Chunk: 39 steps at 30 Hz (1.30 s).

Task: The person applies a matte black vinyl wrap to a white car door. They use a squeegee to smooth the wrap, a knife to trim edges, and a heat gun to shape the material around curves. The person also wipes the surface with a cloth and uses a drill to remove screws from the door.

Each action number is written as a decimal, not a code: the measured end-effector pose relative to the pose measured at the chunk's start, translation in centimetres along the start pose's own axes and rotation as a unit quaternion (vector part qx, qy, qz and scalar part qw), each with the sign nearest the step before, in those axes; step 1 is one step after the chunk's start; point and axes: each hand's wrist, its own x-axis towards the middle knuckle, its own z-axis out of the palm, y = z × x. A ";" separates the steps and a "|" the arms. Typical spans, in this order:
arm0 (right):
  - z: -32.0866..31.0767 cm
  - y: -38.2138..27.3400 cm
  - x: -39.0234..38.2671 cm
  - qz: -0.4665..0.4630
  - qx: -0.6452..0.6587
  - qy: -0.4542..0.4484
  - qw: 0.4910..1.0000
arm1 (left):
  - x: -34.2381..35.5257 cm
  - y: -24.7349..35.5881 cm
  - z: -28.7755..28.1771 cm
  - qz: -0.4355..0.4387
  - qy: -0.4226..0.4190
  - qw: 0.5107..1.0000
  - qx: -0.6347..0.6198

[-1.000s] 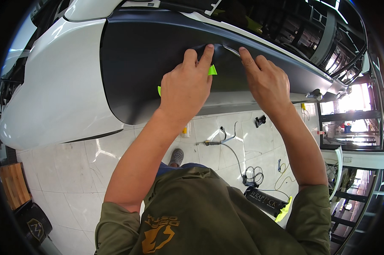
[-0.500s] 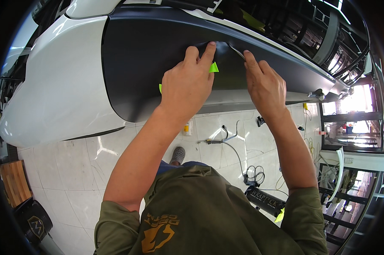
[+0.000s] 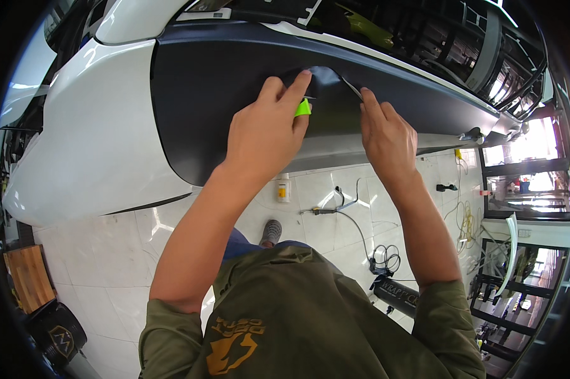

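The right hand (image 3: 389, 136) grips a slim tool (image 3: 351, 87) with closed fingers, its long axis slanting near the upper edge of the dark car panel (image 3: 209, 95), tip pointing up and left. The left hand (image 3: 266, 132) curls around a lime-green piece (image 3: 303, 108), forefinger extended toward that edge. Both forearms (image 3: 187, 246) reach forward, backs of the hands showing.

Okay, lettering roundup: my green shirt (image 3: 279, 303) has orange lettering (image 3: 242, 327) with an orange logo (image 3: 233, 355) next to it. There's pale print across the black roll (image 3: 395, 295) down to my right. The black bin (image 3: 42, 321) off to my left wears a gold shield badge (image 3: 61, 342). The bottle (image 3: 284, 189) has a yellow-orange label, print way too tiny to read.
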 end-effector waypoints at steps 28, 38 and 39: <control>0.8 -7.6 -0.2 0.303 0.083 -0.025 0.949 | 4.7 -10.1 -16.2 -0.092 -0.152 0.867 -0.465; 0.3 -10.3 1.6 0.399 0.158 -0.011 0.903 | 4.9 -10.9 -16.7 -0.061 -0.194 0.855 -0.476; 0.2 -10.5 1.8 0.403 0.159 -0.015 0.901 | 4.9 -11.1 -16.7 -0.055 -0.195 0.855 -0.477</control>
